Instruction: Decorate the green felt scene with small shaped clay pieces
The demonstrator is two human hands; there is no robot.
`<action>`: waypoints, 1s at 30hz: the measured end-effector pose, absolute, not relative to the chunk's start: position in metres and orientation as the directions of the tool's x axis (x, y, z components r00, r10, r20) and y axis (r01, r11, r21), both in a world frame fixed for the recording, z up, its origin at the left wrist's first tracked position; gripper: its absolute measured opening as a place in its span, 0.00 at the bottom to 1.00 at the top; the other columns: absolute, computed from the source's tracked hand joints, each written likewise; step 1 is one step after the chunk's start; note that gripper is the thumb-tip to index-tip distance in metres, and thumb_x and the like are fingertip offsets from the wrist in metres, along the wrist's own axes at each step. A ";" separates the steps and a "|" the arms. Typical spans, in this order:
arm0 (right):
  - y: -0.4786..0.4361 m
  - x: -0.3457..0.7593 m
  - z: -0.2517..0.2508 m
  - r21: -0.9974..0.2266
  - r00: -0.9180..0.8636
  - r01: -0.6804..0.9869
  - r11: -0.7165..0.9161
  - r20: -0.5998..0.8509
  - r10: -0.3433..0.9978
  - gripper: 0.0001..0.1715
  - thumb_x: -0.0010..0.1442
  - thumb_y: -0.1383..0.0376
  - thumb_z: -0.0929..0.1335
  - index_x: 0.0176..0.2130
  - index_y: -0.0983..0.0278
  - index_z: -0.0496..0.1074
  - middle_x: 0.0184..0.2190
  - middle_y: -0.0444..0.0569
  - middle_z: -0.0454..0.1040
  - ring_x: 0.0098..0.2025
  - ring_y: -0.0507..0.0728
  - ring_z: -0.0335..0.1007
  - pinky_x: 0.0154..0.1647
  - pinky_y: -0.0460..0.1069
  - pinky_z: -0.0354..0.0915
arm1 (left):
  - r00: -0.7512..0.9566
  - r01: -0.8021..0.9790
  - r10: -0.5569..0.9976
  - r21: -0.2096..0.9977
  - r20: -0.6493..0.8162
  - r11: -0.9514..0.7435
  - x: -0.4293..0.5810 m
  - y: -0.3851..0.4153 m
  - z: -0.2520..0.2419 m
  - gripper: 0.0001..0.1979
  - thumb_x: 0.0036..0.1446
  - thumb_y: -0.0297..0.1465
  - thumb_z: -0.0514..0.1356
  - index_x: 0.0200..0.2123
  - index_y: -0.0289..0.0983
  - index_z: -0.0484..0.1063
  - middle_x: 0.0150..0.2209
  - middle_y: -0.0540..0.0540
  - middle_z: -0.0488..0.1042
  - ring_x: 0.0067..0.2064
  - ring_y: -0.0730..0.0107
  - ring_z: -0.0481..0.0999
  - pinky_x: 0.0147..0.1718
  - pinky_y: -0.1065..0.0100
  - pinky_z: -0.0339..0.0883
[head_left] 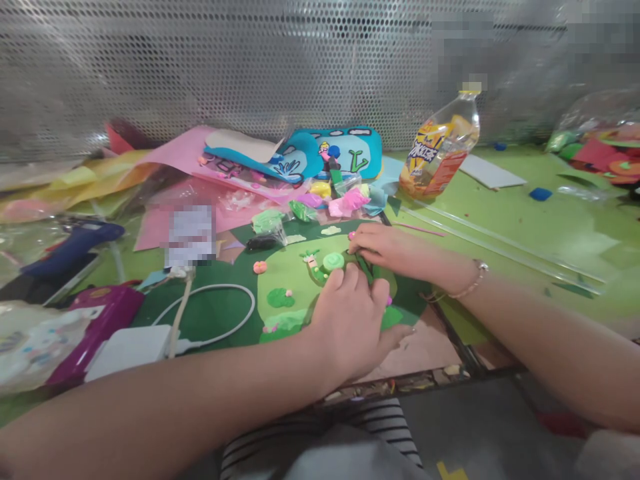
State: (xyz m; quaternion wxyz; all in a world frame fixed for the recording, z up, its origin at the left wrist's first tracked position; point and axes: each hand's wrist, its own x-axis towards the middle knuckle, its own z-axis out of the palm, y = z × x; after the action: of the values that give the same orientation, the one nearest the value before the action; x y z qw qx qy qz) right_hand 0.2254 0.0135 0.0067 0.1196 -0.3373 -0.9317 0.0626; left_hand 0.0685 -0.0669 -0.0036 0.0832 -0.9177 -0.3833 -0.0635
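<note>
A picture with green modelling clay (267, 290) lies on the table in front of me. On its light green middle are a small green clay figure (313, 267), a pale green clay spiral (333, 261) and a lily-pad shape (280, 297). My left hand (350, 323) rests over the picture's lower part, thumb stretched out to the right and fingers bent, their tips partly hidden. At the picture's upper right is my right hand (383, 250), fingers drawn together and pointing down beside a small pink bit (351, 235). What its fingertips hold, if anything, is hidden.
Bagged clay lumps (310, 203) lie behind the picture, before a blue decorated board (357, 150). A plastic bottle (440, 150) stands tilted at back right, near clear rods (510, 247). Left are a white charger (133, 350), a cable and a magenta case (95, 327).
</note>
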 end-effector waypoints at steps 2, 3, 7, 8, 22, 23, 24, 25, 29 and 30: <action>0.014 0.226 0.006 -0.205 -0.746 0.608 0.767 0.182 0.640 0.12 0.62 0.72 0.58 0.36 0.68 0.69 0.36 0.53 0.67 0.40 0.56 0.63 0.42 0.51 0.61 | 0.699 0.714 0.693 -0.105 0.179 -0.693 0.068 -0.067 -0.004 0.26 0.56 0.52 0.43 0.36 0.35 0.64 0.35 0.36 0.70 0.41 0.52 0.66 0.38 0.58 0.56; 0.014 0.226 0.005 -0.210 -0.748 0.606 0.768 0.181 0.639 0.11 0.62 0.72 0.58 0.36 0.67 0.68 0.36 0.53 0.67 0.40 0.56 0.63 0.42 0.51 0.61 | 0.699 0.714 0.693 -0.106 0.177 -0.693 0.068 -0.067 -0.004 0.26 0.56 0.53 0.43 0.36 0.35 0.63 0.36 0.36 0.70 0.42 0.52 0.66 0.38 0.58 0.56; 0.015 0.228 0.003 -0.237 -0.751 0.594 0.769 0.179 0.636 0.08 0.61 0.71 0.58 0.36 0.67 0.65 0.36 0.51 0.66 0.40 0.55 0.61 0.42 0.50 0.59 | 0.694 0.718 0.697 -0.111 0.178 -0.687 0.068 -0.066 -0.003 0.26 0.56 0.53 0.43 0.36 0.35 0.64 0.35 0.37 0.70 0.42 0.52 0.66 0.38 0.58 0.55; 0.015 0.228 0.003 -0.241 -0.750 0.594 0.767 0.179 0.637 0.07 0.61 0.71 0.58 0.36 0.67 0.64 0.36 0.51 0.66 0.39 0.55 0.61 0.42 0.50 0.59 | 0.695 0.717 0.695 -0.110 0.183 -0.688 0.068 -0.066 -0.003 0.26 0.57 0.52 0.43 0.36 0.35 0.64 0.36 0.37 0.70 0.42 0.52 0.66 0.38 0.58 0.55; 0.015 0.228 0.000 -0.152 -0.762 0.611 0.777 0.155 0.629 0.06 0.61 0.72 0.58 0.36 0.66 0.63 0.35 0.51 0.66 0.38 0.56 0.61 0.40 0.50 0.58 | 0.694 0.718 0.704 -0.070 0.148 -0.693 0.068 -0.063 -0.005 0.30 0.57 0.52 0.41 0.41 0.32 0.66 0.43 0.32 0.70 0.49 0.47 0.64 0.43 0.55 0.56; 0.015 0.228 -0.001 -0.137 -0.763 0.613 0.778 0.151 0.629 0.06 0.61 0.72 0.58 0.36 0.67 0.63 0.35 0.51 0.66 0.39 0.56 0.61 0.41 0.50 0.58 | 0.693 0.719 0.706 -0.068 0.146 -0.692 0.068 -0.063 -0.005 0.30 0.57 0.53 0.41 0.41 0.32 0.66 0.43 0.31 0.70 0.49 0.47 0.64 0.44 0.55 0.56; 0.015 0.227 -0.001 -0.124 -0.763 0.617 0.777 0.150 0.629 0.07 0.61 0.72 0.58 0.36 0.67 0.63 0.35 0.52 0.66 0.39 0.56 0.61 0.40 0.51 0.58 | 0.693 0.718 0.706 -0.067 0.145 -0.692 0.068 -0.063 -0.005 0.31 0.57 0.53 0.41 0.41 0.32 0.66 0.43 0.31 0.70 0.49 0.47 0.64 0.44 0.55 0.56; 0.014 0.227 0.000 -0.113 -0.763 0.619 0.777 0.147 0.630 0.07 0.61 0.72 0.58 0.36 0.67 0.63 0.35 0.52 0.66 0.39 0.56 0.61 0.40 0.51 0.58 | 0.695 0.717 0.705 -0.065 0.145 -0.694 0.068 -0.063 -0.005 0.31 0.56 0.53 0.41 0.41 0.32 0.66 0.43 0.32 0.70 0.49 0.47 0.64 0.44 0.55 0.56; 0.011 0.225 0.003 -0.065 -0.764 0.629 0.775 0.133 0.631 0.08 0.62 0.71 0.57 0.35 0.67 0.64 0.34 0.52 0.66 0.38 0.56 0.61 0.40 0.51 0.58 | 0.698 0.713 0.700 -0.055 0.152 -0.699 0.068 -0.063 -0.006 0.30 0.56 0.53 0.41 0.41 0.32 0.65 0.43 0.32 0.69 0.48 0.47 0.64 0.43 0.55 0.56; 0.010 0.224 0.004 -0.055 -0.764 0.632 0.773 0.128 0.633 0.09 0.62 0.71 0.57 0.35 0.67 0.64 0.34 0.52 0.66 0.38 0.56 0.60 0.40 0.51 0.58 | 0.698 0.712 0.699 -0.050 0.154 -0.700 0.068 -0.063 -0.006 0.30 0.56 0.53 0.41 0.41 0.33 0.65 0.43 0.32 0.69 0.48 0.47 0.64 0.43 0.54 0.56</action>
State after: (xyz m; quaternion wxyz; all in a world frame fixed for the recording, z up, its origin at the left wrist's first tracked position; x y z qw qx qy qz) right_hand 0.2245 0.0101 0.0040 0.0698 -0.3366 -0.9391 0.0043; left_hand 0.0678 -0.0630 -0.0060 0.0528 -0.9199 -0.3837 -0.0618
